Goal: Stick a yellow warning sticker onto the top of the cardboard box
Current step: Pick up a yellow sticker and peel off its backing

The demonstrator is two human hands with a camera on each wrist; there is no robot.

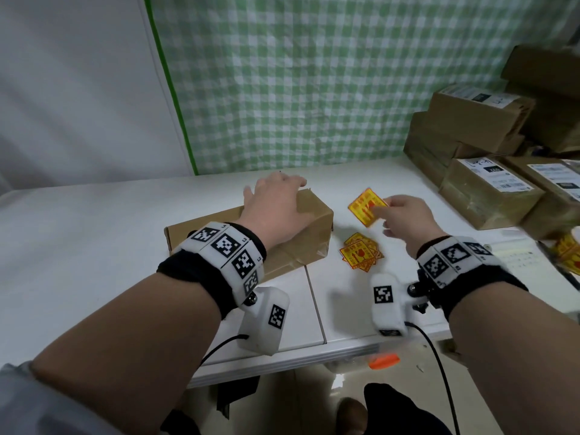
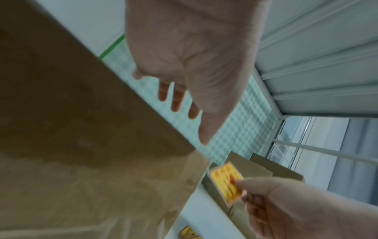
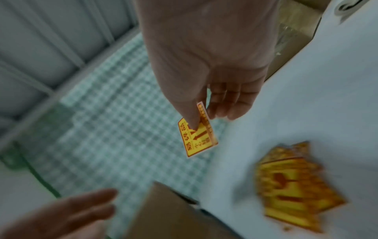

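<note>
You have two hands in view: your left hand [image 1: 276,208] over the one cardboard box [image 1: 301,243] lying apart on the table [image 1: 78,246], and your right hand [image 1: 405,221], to the right of that box, pinching one yellow sticker [image 1: 367,207]. One loose pile of stickers [image 1: 361,252] lies on the table just right of the box (its count is unclear, since they overlap). Further right of the box, one stack of parcels [image 1: 489,189] holds at least five boxes, and more stickers [image 1: 569,252] show at the far right edge.
</note>
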